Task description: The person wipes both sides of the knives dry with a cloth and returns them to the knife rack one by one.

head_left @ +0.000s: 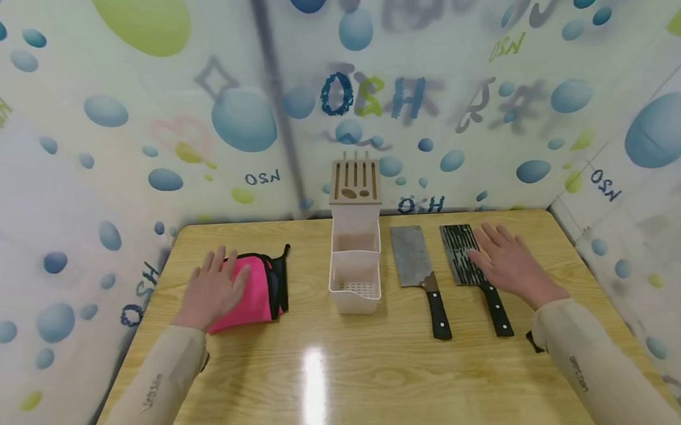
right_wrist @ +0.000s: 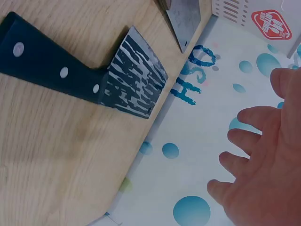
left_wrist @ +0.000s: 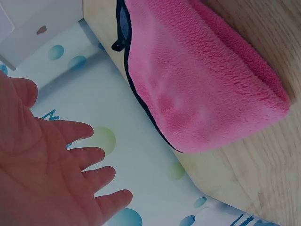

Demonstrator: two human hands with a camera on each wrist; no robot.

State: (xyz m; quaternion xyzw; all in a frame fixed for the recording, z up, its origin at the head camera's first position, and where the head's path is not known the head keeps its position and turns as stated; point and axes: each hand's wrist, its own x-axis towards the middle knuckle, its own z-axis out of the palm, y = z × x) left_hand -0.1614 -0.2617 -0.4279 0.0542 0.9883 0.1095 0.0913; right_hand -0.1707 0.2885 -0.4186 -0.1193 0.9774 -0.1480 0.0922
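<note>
My left hand point(head_left: 213, 290) is held with straight, spread fingers above a folded pink towel point(head_left: 250, 295) with black trim, touching nothing in the left wrist view. On the right, my other hand point(head_left: 510, 264) is likewise spread, apart from the patterned cleaver point(head_left: 462, 257) beside it. That cleaver has a black-and-silver streaked blade and a black riveted handle. A plain grey cleaver point(head_left: 412, 257) lies to its left, handle toward me. Between the hands stands a white knife holder point(head_left: 355, 257) with a beige slotted top.
The wooden table point(head_left: 257, 386) meets a patterned sheet wall point(head_left: 245, 179) at its back edge. A small black object point(head_left: 534, 342) sits partly under the right sleeve. Light glares on the table's front middle.
</note>
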